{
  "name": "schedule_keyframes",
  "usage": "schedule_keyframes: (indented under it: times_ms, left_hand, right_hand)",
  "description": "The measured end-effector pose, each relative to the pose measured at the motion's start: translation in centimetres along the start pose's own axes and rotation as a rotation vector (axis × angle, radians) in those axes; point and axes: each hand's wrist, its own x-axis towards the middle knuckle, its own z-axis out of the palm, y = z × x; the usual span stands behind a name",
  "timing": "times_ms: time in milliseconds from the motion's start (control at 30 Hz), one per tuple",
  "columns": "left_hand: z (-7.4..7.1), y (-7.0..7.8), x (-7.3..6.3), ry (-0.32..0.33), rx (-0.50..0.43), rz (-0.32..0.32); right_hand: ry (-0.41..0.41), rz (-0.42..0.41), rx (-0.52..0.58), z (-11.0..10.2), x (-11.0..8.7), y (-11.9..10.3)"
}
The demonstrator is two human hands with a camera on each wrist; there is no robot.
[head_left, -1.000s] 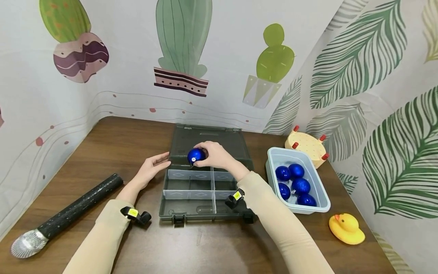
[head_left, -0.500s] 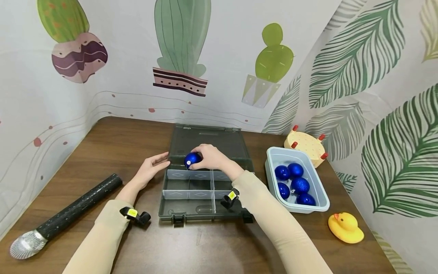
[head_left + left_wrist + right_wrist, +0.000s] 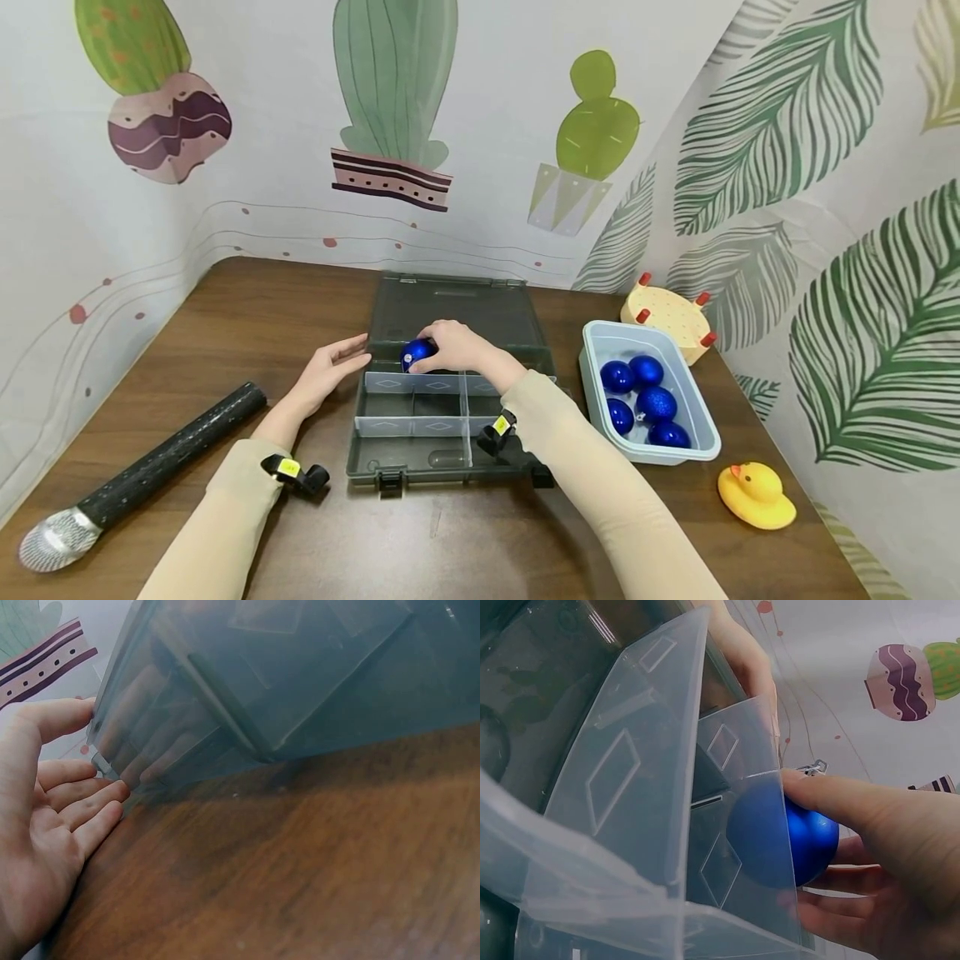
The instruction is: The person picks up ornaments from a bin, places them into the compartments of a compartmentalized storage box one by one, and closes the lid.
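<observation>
We list one brown table (image 3: pixel 390 550) bearing a grey divided box (image 3: pixel 375 454), lid (image 3: pixel 457 304) laid back. Left hand (image 3: pixel 327 373): fingers loosely extended, fingertips at the box's left side, grasping nothing. Right hand (image 3: pixel 461 348): reaching across from the right, thumb and fingers curled round a blue ball (image 3: pixel 413 353). Ball: at the rear-left compartment, partly behind the translucent divider (image 3: pixel 412 383); whether it touches bottom, we cannot tell. Against one second ago, we record ball and right hand lower and farther left; left hand unchanged.
</observation>
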Motion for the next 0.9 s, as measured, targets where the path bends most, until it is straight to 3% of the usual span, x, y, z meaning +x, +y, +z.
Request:
schedule_keyframes:
  times_ms: [600,733,900]
  left_hand:
    - [-0.2,0.1,-0.1,0.004,0.009,-0.007]
    - [-0.1,0.1,0.0,0.003,0.010,-0.003]
    - [-0.1,0.0,0.1,0.004,-0.007,-0.005]
  right_hand:
    - [-0.054,0.008,-0.009,-0.3,-0.2,-0.2]
    - [0.006,0.012,0.018,-0.9,-1.0,-0.1]
    - [0.155,-0.019,0.029,-2.9,-3.1,0.3]
